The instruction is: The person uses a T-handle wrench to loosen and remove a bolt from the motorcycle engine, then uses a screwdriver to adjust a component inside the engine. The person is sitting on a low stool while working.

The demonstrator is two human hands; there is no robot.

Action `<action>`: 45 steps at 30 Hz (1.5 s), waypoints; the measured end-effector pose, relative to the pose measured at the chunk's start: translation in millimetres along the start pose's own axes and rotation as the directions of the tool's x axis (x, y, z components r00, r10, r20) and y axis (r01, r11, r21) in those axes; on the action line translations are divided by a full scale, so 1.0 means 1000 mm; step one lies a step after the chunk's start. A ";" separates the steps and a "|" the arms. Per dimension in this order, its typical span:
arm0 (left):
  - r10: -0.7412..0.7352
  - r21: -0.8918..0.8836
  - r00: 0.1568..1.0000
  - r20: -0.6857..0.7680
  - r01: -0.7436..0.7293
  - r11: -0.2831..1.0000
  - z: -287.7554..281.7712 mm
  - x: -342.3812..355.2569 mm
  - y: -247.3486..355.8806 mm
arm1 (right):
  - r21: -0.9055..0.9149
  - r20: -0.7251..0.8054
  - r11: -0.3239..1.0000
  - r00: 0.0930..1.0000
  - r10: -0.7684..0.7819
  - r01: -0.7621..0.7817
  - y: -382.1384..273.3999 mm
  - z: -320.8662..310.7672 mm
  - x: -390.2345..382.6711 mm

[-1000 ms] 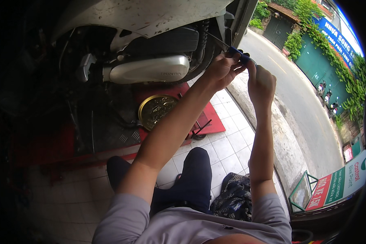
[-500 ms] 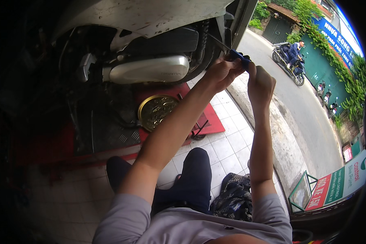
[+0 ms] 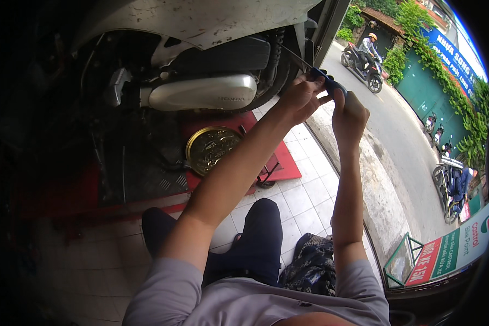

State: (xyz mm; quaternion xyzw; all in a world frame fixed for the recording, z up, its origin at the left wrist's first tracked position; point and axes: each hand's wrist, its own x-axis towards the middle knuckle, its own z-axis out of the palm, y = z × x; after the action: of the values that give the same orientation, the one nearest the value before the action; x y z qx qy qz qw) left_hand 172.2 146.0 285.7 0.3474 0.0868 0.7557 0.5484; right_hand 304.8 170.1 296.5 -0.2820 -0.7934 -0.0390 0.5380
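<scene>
In the head view, a screwdriver (image 3: 317, 72) with a blue and black handle is held out at arm's length near the rear of a raised motorcycle (image 3: 201, 92). Its thin shaft slants up and left toward the shock spring (image 3: 275, 51); the tip is hard to make out. My left hand (image 3: 301, 99) pinches the front of the handle. Wrapped round the handle's back end is my right hand (image 3: 351, 115), thumb along the top. Both hands are close together, just right of the rear wheel.
Below the engine cover a round golden tray (image 3: 193, 157) of small metal parts rests on a red and black lift platform (image 3: 288, 163). A dark patterned cloth bundle (image 3: 309, 263) lies on white tiles by my knee. A green-framed sign (image 3: 437, 247) stands at the roadside, where riders pass.
My right hand has shifted slightly on the handle, and more of its blue back end shows. The left hand stays nearly in place. Outside, one rider moved down the road and another appeared.
</scene>
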 end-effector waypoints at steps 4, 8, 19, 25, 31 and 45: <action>0.027 -0.022 0.998 -0.049 -0.028 0.999 -0.010 0.009 -0.004 | 0.008 0.177 0.991 0.975 0.132 -0.135 0.006 -0.002 0.009; 0.064 -0.018 0.996 -0.058 -0.066 0.998 -0.011 0.007 -0.001 | 0.148 -0.009 0.989 1.000 -0.007 0.009 -0.036 -0.024 0.002; 0.008 -0.042 1.000 0.014 -0.007 0.999 0.000 0.006 0.005 | -0.047 -0.017 0.999 1.000 -0.017 0.016 -0.001 -0.001 0.007; -0.032 0.099 0.977 -0.211 0.054 0.994 0.001 0.007 0.007 | 0.105 -0.016 0.994 1.000 -0.012 0.014 -0.035 -0.022 -0.001; -0.022 0.176 0.976 -0.217 0.061 0.983 0.010 0.003 0.013 | 0.164 -0.126 0.973 0.981 -0.145 0.164 -0.025 -0.013 0.003; -0.026 0.060 0.989 -0.146 0.035 0.998 0.005 0.009 0.012 | 0.184 -0.003 0.978 0.995 -0.100 0.099 -0.035 -0.018 0.001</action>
State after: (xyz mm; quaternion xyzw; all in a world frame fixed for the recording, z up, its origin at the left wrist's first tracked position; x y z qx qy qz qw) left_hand 164.6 147.8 299.3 0.3071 0.1553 0.7674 0.5410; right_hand 302.9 134.9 313.7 -0.1909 -0.8085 0.0086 0.5566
